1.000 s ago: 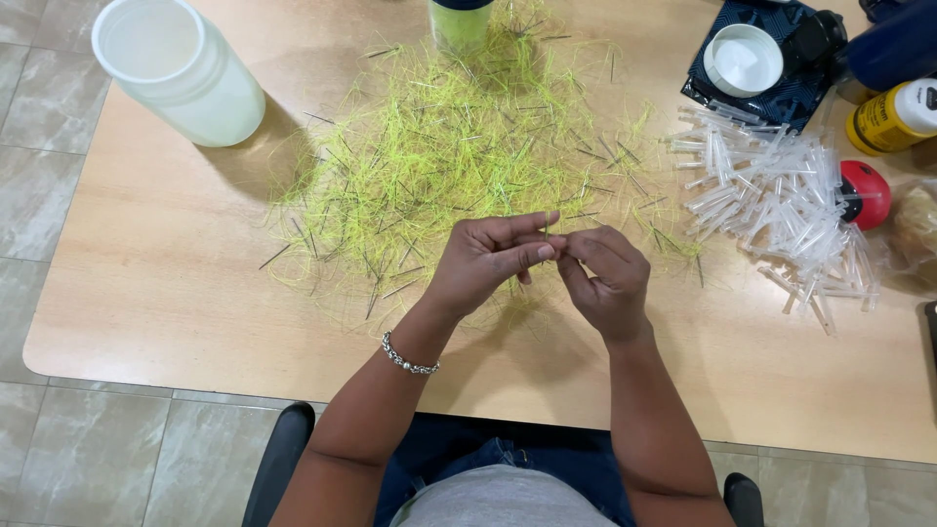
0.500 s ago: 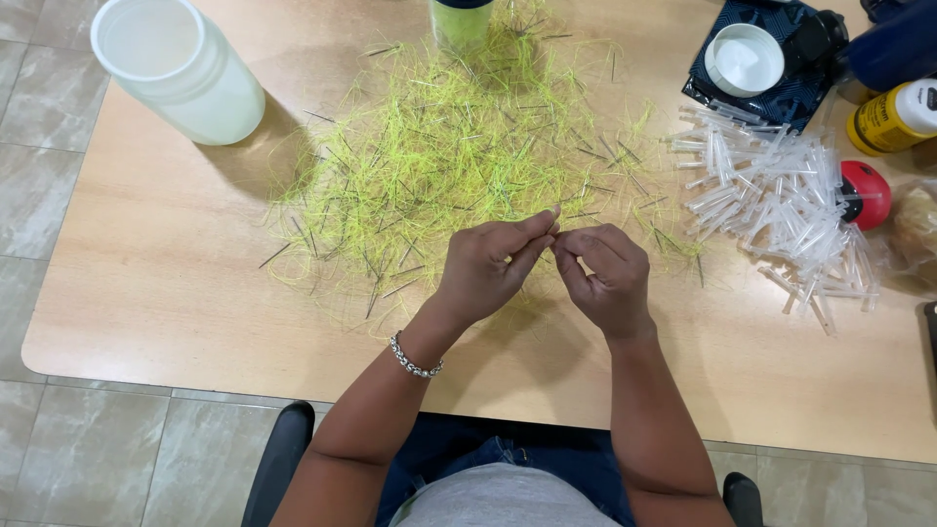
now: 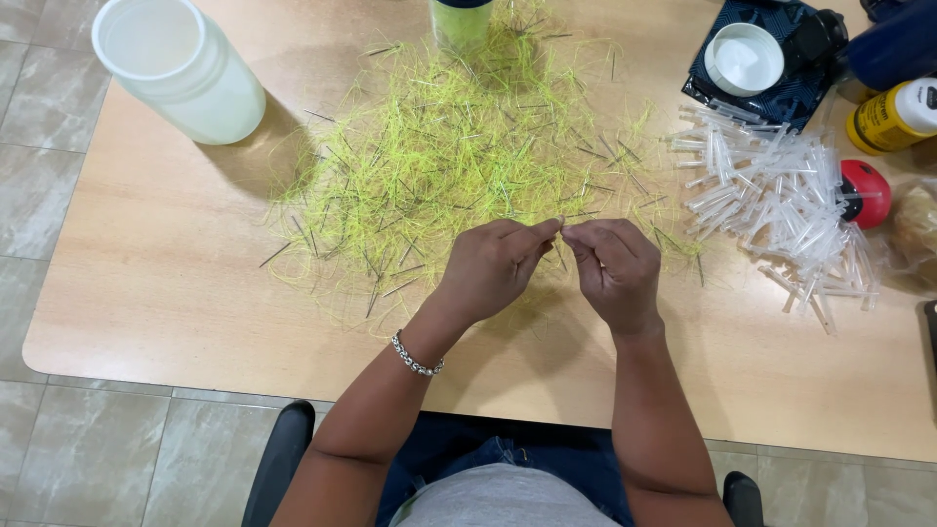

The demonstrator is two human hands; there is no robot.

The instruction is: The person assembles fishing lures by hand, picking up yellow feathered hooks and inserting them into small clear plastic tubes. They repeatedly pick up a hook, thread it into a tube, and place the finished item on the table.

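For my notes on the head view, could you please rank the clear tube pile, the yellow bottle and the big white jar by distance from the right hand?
From the right hand:
1. Clear tube pile, just to its right.
2. Yellow bottle, far right corner.
3. Big white jar, far left corner.

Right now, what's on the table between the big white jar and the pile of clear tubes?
Head view: a spread of yellow-green threads mixed with thin dark pins.

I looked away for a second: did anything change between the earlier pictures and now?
Barely. The left hand and right hand eased slightly apart, so only their fingertips meet, pinching something too thin to make out. The yellow-green fibre pile, clear tubes and white jar lie as before.
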